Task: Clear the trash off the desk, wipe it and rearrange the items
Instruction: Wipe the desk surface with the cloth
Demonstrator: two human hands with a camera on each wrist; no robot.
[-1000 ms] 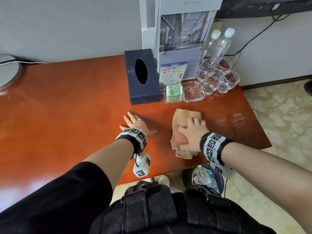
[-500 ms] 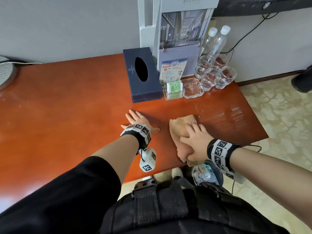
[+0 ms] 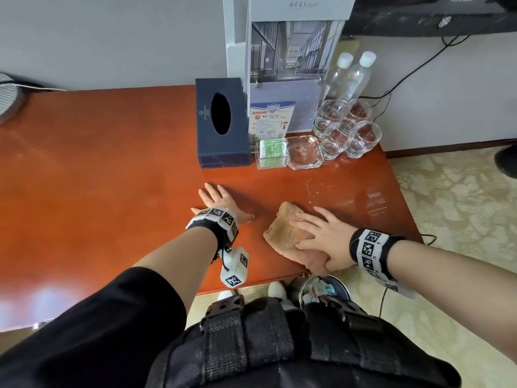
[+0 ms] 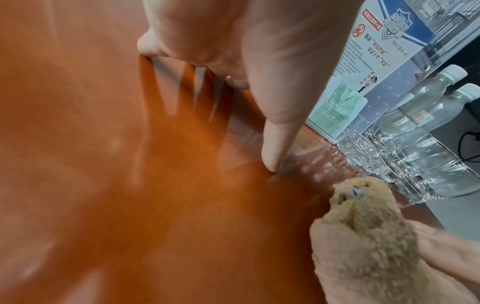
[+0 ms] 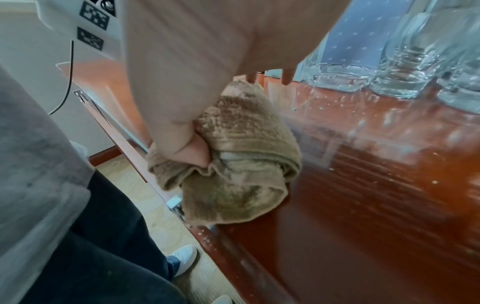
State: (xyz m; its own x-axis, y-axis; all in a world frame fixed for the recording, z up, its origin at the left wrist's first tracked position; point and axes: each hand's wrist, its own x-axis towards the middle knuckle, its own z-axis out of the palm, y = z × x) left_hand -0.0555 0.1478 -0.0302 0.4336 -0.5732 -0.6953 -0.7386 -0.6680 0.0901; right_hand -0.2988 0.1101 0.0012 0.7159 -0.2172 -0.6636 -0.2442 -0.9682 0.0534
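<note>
Now keep your right hand (image 3: pixel 326 242) pressed flat on the folded tan cloth (image 3: pixel 288 233), thumb tucked under its edge, near the tabletop's (image 3: pixel 112 169) front edge; sweep the crumbs (image 3: pixel 313 191) toward the bin (image 3: pixel 321 289) below, which holds wrappers. Your left hand (image 3: pixel 221 203) lies released, flat, bracing. Beyond, the tissue box (image 3: pixel 221 121) shows no tissue; glasses (image 3: pixel 347 133) look empty.
</note>
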